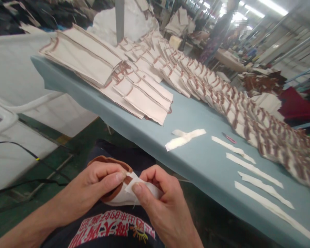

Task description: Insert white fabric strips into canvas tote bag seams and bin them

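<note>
Over my lap I hold a white fabric piece with brown trim point(115, 200), its trimmed edge curving round into a loop. My left hand point(100, 181) is closed, thumb and fingertips pinching the brown edge near a white fabric strip point(134, 179). My right hand point(165, 194) is closed too, its thumb pressing the strip against the curled fingers. The fingertips of both hands are a short way apart. A loose thread hangs below the strip. Part of the fabric piece is hidden behind my hands.
A blue-green covered table point(155, 134) runs diagonally ahead. It carries stacked cream pieces with brown trim point(144, 93), a long overlapping row of similar pieces point(209, 82), several loose cream strips point(258, 168) and a small pink-handled tool point(230, 138). White panels point(18, 65) stand at left.
</note>
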Demonstrator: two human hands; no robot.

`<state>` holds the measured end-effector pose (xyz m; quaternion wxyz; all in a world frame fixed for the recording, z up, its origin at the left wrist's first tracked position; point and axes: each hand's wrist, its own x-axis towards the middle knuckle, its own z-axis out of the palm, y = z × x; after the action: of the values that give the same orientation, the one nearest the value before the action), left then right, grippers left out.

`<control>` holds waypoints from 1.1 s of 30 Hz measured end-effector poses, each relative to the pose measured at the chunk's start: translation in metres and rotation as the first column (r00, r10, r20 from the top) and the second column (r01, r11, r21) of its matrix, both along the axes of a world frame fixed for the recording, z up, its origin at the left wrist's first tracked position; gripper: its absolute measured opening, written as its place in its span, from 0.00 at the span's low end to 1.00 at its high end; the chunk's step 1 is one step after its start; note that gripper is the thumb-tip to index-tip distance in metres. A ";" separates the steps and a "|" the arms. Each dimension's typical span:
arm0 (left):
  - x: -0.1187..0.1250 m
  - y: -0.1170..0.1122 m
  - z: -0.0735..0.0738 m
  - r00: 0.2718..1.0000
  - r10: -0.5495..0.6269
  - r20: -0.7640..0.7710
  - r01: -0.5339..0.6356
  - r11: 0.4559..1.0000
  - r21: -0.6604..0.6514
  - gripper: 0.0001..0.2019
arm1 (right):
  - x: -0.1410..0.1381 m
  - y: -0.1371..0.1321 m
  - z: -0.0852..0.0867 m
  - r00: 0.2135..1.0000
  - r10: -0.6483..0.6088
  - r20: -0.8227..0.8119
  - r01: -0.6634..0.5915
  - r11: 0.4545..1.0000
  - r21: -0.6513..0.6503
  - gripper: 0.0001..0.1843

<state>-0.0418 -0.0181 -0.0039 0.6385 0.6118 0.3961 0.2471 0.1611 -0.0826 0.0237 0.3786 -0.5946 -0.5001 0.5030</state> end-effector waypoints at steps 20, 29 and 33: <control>0.002 -0.001 -0.015 1.000 0.023 0.007 -0.023 0.996 -0.087 0.25 | -0.010 0.008 -0.024 0.995 -0.035 0.093 0.037 0.999 -0.026 0.11; -0.001 -0.007 -0.023 0.992 0.124 -0.014 -0.124 0.992 0.029 0.20 | -0.014 0.008 -0.034 0.984 -0.120 0.132 0.114 0.992 0.049 0.12; 0.004 -0.012 -0.024 0.984 0.175 -0.031 -0.173 0.983 0.062 0.12 | -0.016 0.008 -0.037 0.986 -0.132 0.106 0.125 0.989 0.074 0.12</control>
<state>-0.0373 -0.0305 -0.0282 0.5889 0.5978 0.4522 0.3024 0.1454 -0.0750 -0.0128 0.4019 -0.6395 -0.4975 0.4266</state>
